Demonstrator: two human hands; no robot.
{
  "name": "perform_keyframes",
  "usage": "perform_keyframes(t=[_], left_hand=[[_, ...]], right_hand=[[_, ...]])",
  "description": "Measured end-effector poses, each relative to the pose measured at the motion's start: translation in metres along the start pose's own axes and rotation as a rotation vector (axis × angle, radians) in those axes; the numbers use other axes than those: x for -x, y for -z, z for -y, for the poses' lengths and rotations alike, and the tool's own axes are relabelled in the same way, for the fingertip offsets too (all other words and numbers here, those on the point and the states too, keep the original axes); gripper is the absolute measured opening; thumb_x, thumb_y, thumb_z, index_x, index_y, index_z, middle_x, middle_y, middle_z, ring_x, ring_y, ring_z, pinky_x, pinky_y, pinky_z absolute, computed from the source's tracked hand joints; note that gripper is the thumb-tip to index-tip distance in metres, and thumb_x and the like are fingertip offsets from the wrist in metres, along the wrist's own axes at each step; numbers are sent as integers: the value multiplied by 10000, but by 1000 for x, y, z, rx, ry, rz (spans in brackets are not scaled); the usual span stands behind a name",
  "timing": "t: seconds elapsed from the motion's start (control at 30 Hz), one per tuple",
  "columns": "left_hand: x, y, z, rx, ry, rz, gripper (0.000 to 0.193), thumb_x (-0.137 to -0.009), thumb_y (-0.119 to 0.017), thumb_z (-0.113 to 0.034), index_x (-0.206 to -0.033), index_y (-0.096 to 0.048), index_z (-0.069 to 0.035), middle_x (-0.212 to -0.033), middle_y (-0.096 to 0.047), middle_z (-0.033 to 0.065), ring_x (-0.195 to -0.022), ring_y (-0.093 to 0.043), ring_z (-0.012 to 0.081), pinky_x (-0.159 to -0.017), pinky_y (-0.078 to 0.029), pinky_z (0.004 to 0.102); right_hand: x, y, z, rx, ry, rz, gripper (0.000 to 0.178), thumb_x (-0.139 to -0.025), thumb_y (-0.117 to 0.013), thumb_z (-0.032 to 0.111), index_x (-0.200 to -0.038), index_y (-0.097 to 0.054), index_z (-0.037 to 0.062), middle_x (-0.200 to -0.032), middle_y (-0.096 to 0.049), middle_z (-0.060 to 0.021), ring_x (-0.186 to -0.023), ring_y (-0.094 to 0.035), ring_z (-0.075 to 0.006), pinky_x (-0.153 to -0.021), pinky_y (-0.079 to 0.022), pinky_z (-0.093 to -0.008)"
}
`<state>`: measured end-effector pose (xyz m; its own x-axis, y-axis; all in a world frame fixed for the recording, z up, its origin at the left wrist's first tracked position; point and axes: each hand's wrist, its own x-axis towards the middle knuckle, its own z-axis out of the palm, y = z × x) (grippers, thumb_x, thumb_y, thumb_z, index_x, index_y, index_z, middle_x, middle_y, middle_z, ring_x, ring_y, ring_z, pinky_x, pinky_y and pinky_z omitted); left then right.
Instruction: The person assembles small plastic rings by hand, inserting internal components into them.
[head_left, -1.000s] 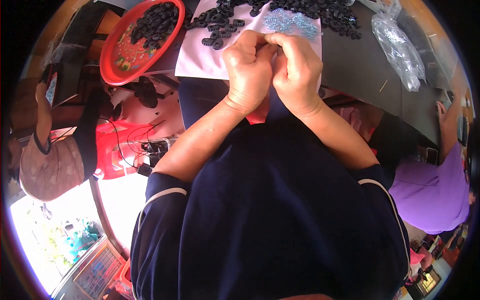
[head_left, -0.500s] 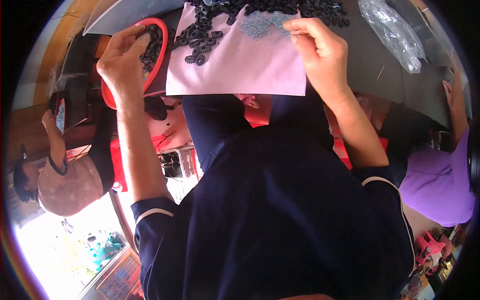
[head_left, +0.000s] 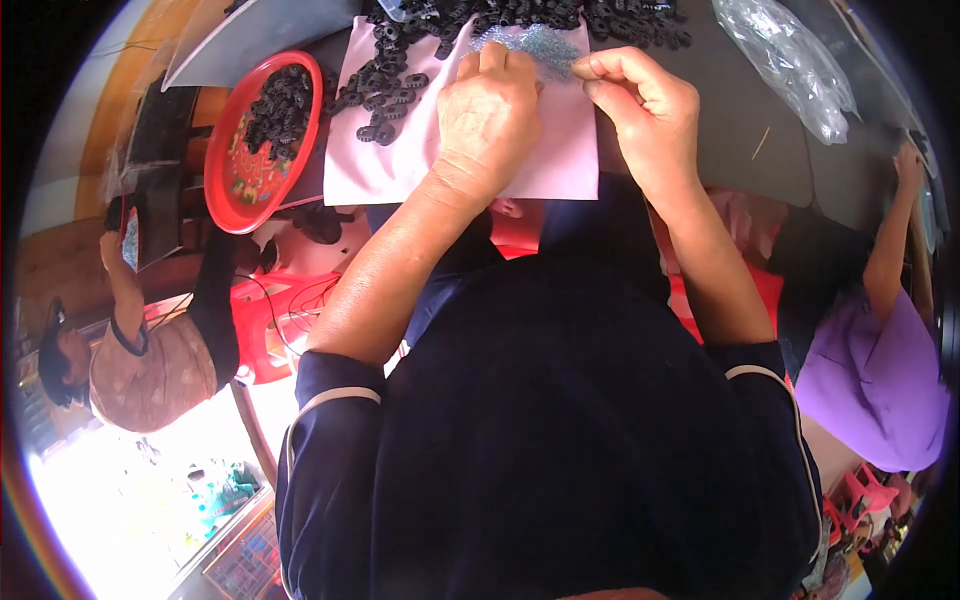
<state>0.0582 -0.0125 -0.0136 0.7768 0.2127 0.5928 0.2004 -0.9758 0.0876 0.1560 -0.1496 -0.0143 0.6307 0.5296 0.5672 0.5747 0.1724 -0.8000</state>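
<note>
A pink cloth point(head_left: 555, 170) lies on the dark tabletop in front of me. My left hand point(head_left: 490, 125) is over its middle, back upward and fingers curled closed; whatever they hold is hidden. Beside it, my right hand point(head_left: 650, 105) pinches thumb and forefinger together at the cloth's right edge, on something too small to make out. Just beyond the fingers lies a heap of tiny shiny blue-grey pieces point(head_left: 550, 48), partly covered by my left hand. Small ridged black parts point(head_left: 385, 85) are spread along the cloth's left side and far edge.
A red tray point(head_left: 245, 205) with a printed bottom holds more black parts, left of the cloth. A grey panel point(head_left: 260, 45) stands behind it. Clear plastic bags point(head_left: 790, 65) lie at the right. Other people sit at the left point(head_left: 150, 370) and right point(head_left: 870, 370).
My left hand has moved right, from over the red tray to the middle of the cloth, leaving the tray in full view. The right hand stays pinched near the heap, slightly lower.
</note>
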Motion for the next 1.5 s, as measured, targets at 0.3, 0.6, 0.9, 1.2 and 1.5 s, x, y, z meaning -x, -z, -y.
perform_keyframes(t=[0.3,0.6,0.9,1.2,1.5], left_hand=[[1,50,-2,1287,761,87,182,-907,-674,-161,-879,-663,19,-691,-584,-12,-585,-479,39,-525,-363,176],[5,52,86,-9,20,48,188,-712,-751,-191,-846,-694,-71,-860,-608,77,-863,-590,291,-733,-507,411],[-6,30,78,-65,-127,-9,147,-778,-697,-119,-894,-664,-35,-817,-618,100,-753,-618,250,-662,-520,361],[17,47,19,1238,690,163,164,-883,-663,-93,-1005,-670,15,-795,-682,42,-608,-526,40,-519,-389,173],[34,50,18,1342,828,64,124,-868,-649,-54,-956,-664,33,-772,-671,36,-679,-573,65,-601,-451,201]], right_hand=[[-21,-18,24,-330,-224,289,136,-856,-666,34,-986,-681,-4,-840,-699,-43,-762,-625,-76,-718,-500,-223],[-21,-36,25,-271,-247,194,123,-857,-679,71,-966,-697,15,-792,-669,-13,-708,-584,-59,-659,-484,-210],[-21,-34,21,-314,-258,127,130,-875,-672,99,-975,-701,21,-801,-665,-7,-696,-576,-55,-642,-479,-205],[-15,-37,14,-269,-189,229,124,-860,-677,62,-966,-689,-2,-800,-675,-23,-719,-582,-61,-637,-471,-218],[1,-48,35,193,263,275,148,-862,-665,70,-992,-656,2,-791,-604,-113,-667,-626,-231,-610,-489,-321]])
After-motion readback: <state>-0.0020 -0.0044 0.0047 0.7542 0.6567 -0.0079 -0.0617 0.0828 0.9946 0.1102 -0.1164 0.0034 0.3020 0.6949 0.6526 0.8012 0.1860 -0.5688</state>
